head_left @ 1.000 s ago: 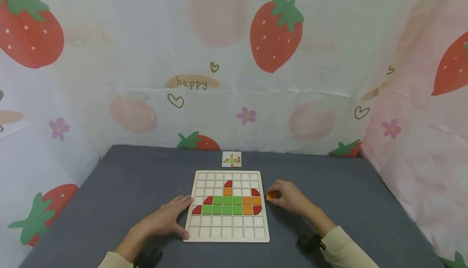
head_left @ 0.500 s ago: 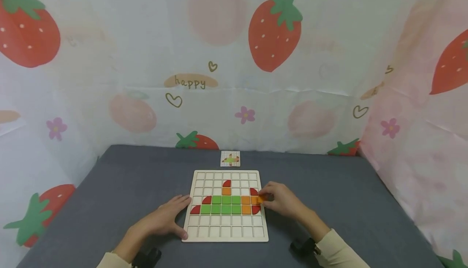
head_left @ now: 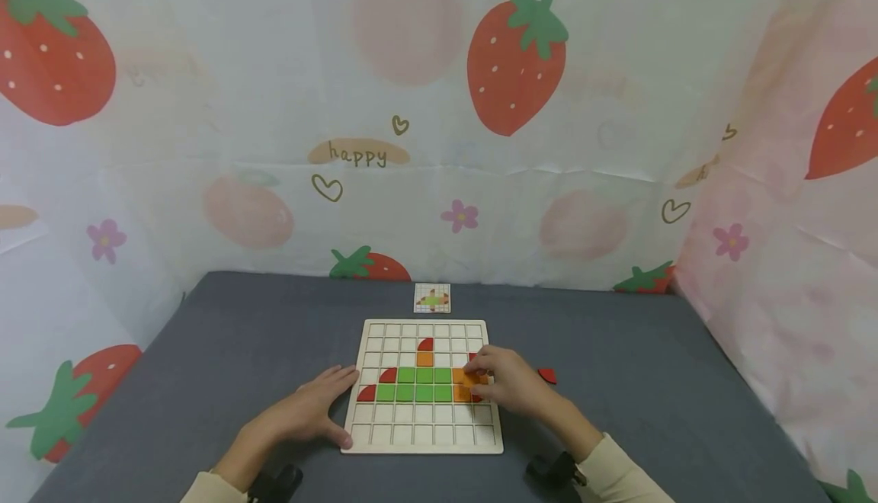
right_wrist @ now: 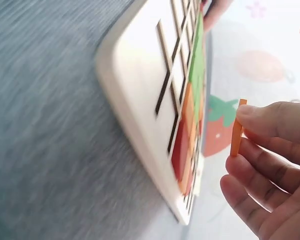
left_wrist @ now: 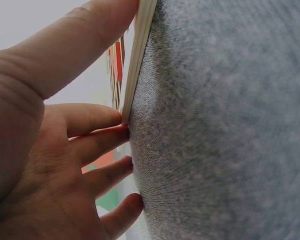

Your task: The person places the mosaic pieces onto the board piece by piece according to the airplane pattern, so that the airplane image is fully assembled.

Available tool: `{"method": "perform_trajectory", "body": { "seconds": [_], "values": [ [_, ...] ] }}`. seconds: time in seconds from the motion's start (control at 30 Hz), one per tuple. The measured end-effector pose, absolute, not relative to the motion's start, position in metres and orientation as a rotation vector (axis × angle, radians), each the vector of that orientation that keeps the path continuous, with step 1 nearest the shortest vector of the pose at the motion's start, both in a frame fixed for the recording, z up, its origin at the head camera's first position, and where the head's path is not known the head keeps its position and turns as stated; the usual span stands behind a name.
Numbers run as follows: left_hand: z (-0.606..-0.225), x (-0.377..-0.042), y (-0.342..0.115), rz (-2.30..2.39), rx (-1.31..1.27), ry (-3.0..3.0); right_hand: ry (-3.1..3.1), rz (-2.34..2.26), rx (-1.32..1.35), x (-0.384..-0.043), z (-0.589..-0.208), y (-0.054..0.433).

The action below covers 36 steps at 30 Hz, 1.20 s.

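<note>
A pale wooden grid board (head_left: 421,434) lies on the dark table, with rows of green square tiles (head_left: 425,376), some orange tiles and several red quarter-round tiles (head_left: 388,375) set in its cells. My left hand (head_left: 302,414) rests at the board's left side, thumb at the near corner and fingers spread along the edge. Over the board's right side, my right hand (head_left: 511,382) pinches an orange square tile (right_wrist: 237,130) between thumb and fingers. In the right wrist view this tile is held up on edge, apart from the board. That hand hides some right-hand cells.
A small pattern card (head_left: 432,298) lies behind the board. One loose red tile (head_left: 548,375) is on the table to the right of my right hand. A strawberry-print curtain (head_left: 384,213) stands behind the grey tabletop (head_left: 274,320).
My right hand has moved left, from beside the board to over its right columns, carrying the orange tile. The loose red tile has come into sight. My left hand has stayed in place.
</note>
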<state>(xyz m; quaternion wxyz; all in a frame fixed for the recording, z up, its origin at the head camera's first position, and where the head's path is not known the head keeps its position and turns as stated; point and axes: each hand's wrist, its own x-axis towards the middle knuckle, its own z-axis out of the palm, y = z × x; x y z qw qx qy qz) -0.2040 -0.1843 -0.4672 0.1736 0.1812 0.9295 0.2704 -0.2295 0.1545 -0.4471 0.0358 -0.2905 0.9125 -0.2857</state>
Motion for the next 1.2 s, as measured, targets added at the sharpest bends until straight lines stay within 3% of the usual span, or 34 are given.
{"method": "perform_trajectory", "body": {
  "seconds": [1.2],
  "values": [
    [-0.466,-0.204,-0.184,0.753,0.528,2.640,2.679,-0.568,-1.188,-0.221,-0.457,0.087]
  ]
}}
